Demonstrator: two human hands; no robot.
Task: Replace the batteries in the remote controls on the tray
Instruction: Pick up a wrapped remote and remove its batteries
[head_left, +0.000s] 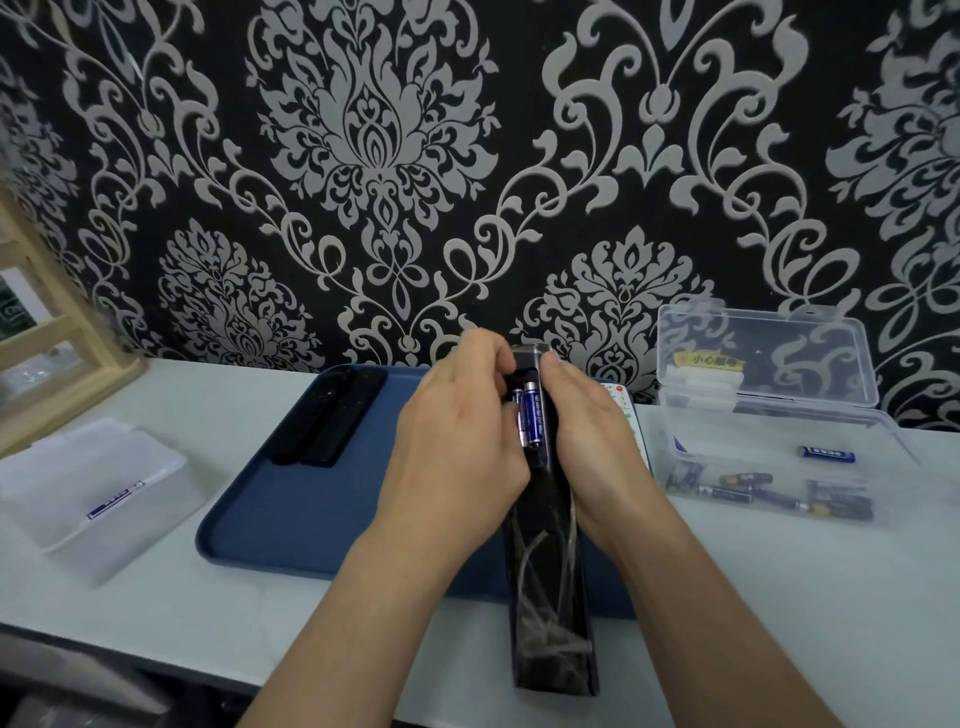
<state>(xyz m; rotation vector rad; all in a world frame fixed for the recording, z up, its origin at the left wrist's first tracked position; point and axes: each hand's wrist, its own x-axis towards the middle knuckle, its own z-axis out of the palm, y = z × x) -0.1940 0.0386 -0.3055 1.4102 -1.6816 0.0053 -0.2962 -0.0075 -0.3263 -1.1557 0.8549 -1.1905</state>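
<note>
A frosted plastic box (93, 499) lies near the worktop's left edge. Over the smooth blue tray (291, 509), left hand (457, 447) and right hand (592, 441) wrap their fingers round a glossy black slab remote (550, 597), two blue cylindrical batteries (534, 415) in its open bay.

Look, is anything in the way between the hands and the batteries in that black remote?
Nothing visible is. The black remote has its back open, so the blue batteries lie bare inside. The left hand curls its fingers at their top end, and the right hand holds the remote's other side.
</note>
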